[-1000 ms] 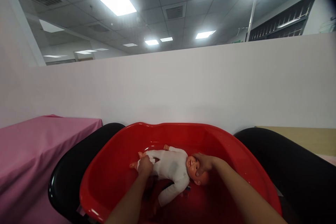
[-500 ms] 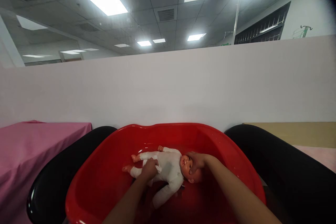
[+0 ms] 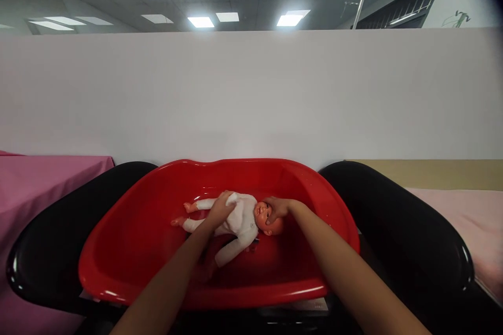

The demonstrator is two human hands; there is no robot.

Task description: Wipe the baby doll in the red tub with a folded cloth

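A baby doll (image 3: 249,227) with a white cloth body lies on its back in a red baby bathtub (image 3: 129,251), its head to the right and feet to the left. My right hand (image 3: 280,208) is wrapped over the top of the doll's head, fingers at its brow. Over the doll's belly, my left hand (image 3: 220,210) is closed on a white cloth (image 3: 234,203) that lies against the body. The cloth blends with the doll's white body, so its full outline cannot be told. The doll's lower hand is dim beneath the water.
Black padded-looking side panels (image 3: 66,225) flank the tub on both sides. A pink-covered surface (image 3: 47,183) stands at the left and a pale pink one (image 3: 444,214) at the right. Behind the tub rises a white partition (image 3: 236,99).
My left hand has moved with the cloth from the doll's lower body up toward its chest. My right hand stays on the head. The camera view has tilted down.
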